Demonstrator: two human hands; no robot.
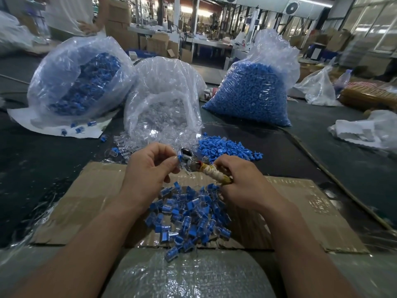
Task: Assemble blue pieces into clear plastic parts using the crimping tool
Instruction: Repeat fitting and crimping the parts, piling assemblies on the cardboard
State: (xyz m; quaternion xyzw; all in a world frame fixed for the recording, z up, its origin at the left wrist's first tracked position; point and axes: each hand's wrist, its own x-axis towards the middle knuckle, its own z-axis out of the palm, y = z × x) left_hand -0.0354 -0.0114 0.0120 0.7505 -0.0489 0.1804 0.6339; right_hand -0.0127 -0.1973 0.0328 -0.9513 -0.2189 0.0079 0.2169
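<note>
Head view, and the dark table (pixel 32 173) fills the frame, with three big clear bags standing along its far side. The left bag (pixel 79 82) lies tipped open toward the far-left corner, holding blue-and-clear assembled pieces. The middle bag (pixel 163 108) is full of clear plastic parts, and the right bag (pixel 251 93) is packed with blue pieces. Nearer in, a flat cardboard sheet (pixel 300 211) lies across the near edge, with bubble wrap (pixel 189 276) below it. On the cardboard's middle sits a pile of finished pieces (pixel 189 214), blue set into clear. Beyond the sheet's far edge, a loose heap of blue pieces (pixel 225 148) lies just beside the middle bag's mouth, and a few loose clear parts (pixel 120 145) are scattered to its left. Both hands are up over the pile. The right hand (pixel 240 186) is wrapped tight around the taped handle of the crimping tool (pixel 193 163), whose metal head points left. The left hand (pixel 148 168) meets it there, thumb and forefinger pinching a small blue piece (pixel 180 158) right against the tool's head, the other fingers loosely curled beneath.
</note>
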